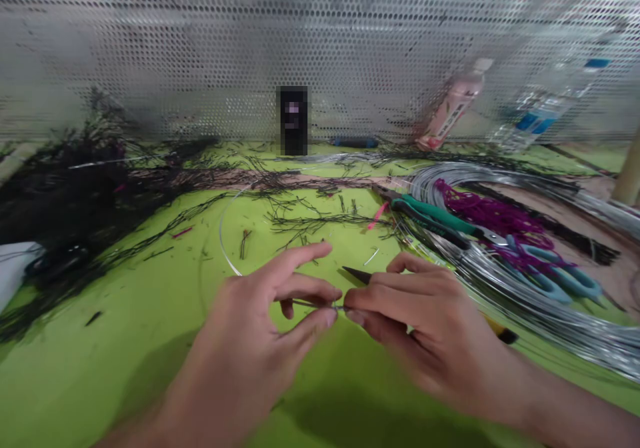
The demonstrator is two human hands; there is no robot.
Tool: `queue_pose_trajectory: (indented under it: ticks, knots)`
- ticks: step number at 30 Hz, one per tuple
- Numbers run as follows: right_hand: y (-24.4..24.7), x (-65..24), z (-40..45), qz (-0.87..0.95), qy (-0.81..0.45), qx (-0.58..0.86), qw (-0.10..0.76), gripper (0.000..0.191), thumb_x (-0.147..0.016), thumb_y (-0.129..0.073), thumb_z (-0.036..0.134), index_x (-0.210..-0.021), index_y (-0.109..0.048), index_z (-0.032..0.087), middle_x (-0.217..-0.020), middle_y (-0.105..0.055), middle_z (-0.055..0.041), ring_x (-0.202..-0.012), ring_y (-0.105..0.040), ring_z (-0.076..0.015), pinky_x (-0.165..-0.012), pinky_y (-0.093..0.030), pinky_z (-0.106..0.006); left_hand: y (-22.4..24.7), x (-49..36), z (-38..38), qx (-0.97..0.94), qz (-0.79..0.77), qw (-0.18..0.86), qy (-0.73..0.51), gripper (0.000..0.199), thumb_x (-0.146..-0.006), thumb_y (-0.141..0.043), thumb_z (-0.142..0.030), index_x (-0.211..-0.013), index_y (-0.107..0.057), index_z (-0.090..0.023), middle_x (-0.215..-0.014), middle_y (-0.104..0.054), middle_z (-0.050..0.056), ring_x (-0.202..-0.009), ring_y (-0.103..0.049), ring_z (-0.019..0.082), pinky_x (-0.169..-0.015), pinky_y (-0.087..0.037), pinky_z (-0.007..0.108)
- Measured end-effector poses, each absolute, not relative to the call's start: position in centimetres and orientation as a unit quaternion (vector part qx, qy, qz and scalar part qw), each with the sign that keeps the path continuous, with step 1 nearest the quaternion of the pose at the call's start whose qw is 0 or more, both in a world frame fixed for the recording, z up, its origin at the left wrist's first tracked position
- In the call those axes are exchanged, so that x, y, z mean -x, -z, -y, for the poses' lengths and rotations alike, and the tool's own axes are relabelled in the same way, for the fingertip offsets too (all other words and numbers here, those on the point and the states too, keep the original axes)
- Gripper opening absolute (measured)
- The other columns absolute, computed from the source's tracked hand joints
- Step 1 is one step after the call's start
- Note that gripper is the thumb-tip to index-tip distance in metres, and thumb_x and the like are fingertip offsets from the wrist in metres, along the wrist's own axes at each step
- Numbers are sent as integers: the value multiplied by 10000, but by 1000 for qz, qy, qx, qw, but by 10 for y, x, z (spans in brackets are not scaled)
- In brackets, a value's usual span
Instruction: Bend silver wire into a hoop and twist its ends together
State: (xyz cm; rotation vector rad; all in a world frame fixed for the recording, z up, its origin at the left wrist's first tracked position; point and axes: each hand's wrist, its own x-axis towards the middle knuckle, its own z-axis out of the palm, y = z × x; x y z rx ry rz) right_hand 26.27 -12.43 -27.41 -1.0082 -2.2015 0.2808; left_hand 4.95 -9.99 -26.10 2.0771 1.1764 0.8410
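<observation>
My left hand (pixel 260 328) pinches a thin wire (pixel 341 308) between thumb and fingertips, its index finger raised. Close against it, my right hand (pixel 425 321) grips the same wire with thumb and index finger. A black pointed tip (pixel 356 275) juts out beyond the right fingers, and a yellow and black handle end (pixel 501 331) shows behind that hand. Whether these belong to one tool, and whether it is held or lying there, I cannot tell. A silver wire (pixel 223 235) curves up from behind the left hand; its link to the pinched wire is hidden.
Green-handled pliers (pixel 435 213) and blue-handled scissors (pixel 550 271) lie on a coil of silver wire (pixel 480 278) with purple cord (pixel 493 215). Black wire pieces (pixel 75 201) heap at left. A pink bottle (pixel 453 108) and clear bottle (pixel 540 111) lean against the perforated metal wall (pixel 200 48).
</observation>
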Motion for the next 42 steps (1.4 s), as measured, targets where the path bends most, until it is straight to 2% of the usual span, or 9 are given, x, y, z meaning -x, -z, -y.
queue_pose_trajectory:
  ticks: [6, 10, 13, 15, 21, 25, 34, 37, 42]
  knots:
    - [273, -262, 126, 844, -118, 390, 350, 165, -978, -543, 79, -974, -665, 189, -689, -612, 61, -559, -440, -88, -664, -306, -312, 260, -48, 103, -762, -427, 345, -343, 522, -885, -711, -247, -1380, -571, -335, -858, -814, -51, -252, -388, 21, -241, -268, 146]
    - [274, -263, 128, 839, -114, 387, 366, 155, -970, -561, 70, -981, -650, 197, -739, -654, 52, -582, -479, -87, -671, -317, -312, 260, -48, 104, -790, -408, 297, -349, 392, -891, -727, -239, -1263, -664, -344, -835, -809, -66, -452, -635, 83, -319, -399, 131]
    - [274, -264, 129, 840, -99, 380, 374, 158, -960, -552, 58, -969, -638, 191, -705, -625, 51, -570, -463, -91, -650, -314, -311, 257, -48, 101, -812, -329, 271, -399, 268, -879, -710, -109, -1035, -747, -324, -848, -805, -84, -716, -745, 109, -577, -571, 165]
    - [274, -264, 129, 845, -78, 372, 375, 162, -957, -539, 51, -965, -635, 180, -695, -619, 47, -553, -443, -91, -633, -309, -313, 255, -47, 97, -824, -279, 282, -404, 253, -879, -680, -53, -920, -758, -290, -852, -803, -85, -736, -744, 99, -682, -589, 193]
    - [276, -263, 128, 856, -36, 364, 367, 145, -963, -544, 60, -980, -638, 170, -674, -591, 50, -548, -430, -89, -621, -304, -313, 248, -43, 91, -810, -383, 330, -298, 232, -859, -776, -249, -1059, -743, -361, -840, -803, -117, -751, -761, 97, -640, -582, 133]
    - [278, -263, 128, 857, -32, 365, 363, 141, -960, -540, 66, -964, -633, 173, -661, -546, 56, -552, -398, -91, -620, -283, -312, 247, -45, 93, -796, -399, 349, -293, 138, -852, -761, -191, -890, -769, -324, -823, -791, -108, -729, -743, 85, -661, -574, 122]
    - [277, -263, 128, 849, -65, 380, 362, 166, -975, -512, 64, -942, -617, 189, -675, -563, 58, -548, -401, -90, -642, -274, -311, 257, -43, 91, -836, -281, 311, -355, 215, -876, -695, -52, -765, -725, -234, -899, -779, -47, -752, -720, 82, -681, -531, 168]
    - [276, -261, 127, 852, -68, 380, 353, 170, -969, -508, 67, -929, -625, 183, -663, -537, 59, -546, -378, -94, -645, -265, -311, 255, -40, 86, -878, -235, 269, -320, 232, -899, -627, -37, -773, -701, -218, -937, -756, -23, -754, -703, 76, -681, -512, 175]
    - [277, -257, 131, 872, -38, 352, 339, 172, -916, -525, 38, -910, -646, 159, -668, -526, 45, -560, -366, -107, -635, -251, -315, 239, -32, 79, -835, -344, 388, -185, 160, -838, -634, -135, -863, -698, -279, -889, -757, -54, -800, -729, 127, -698, -547, 198]
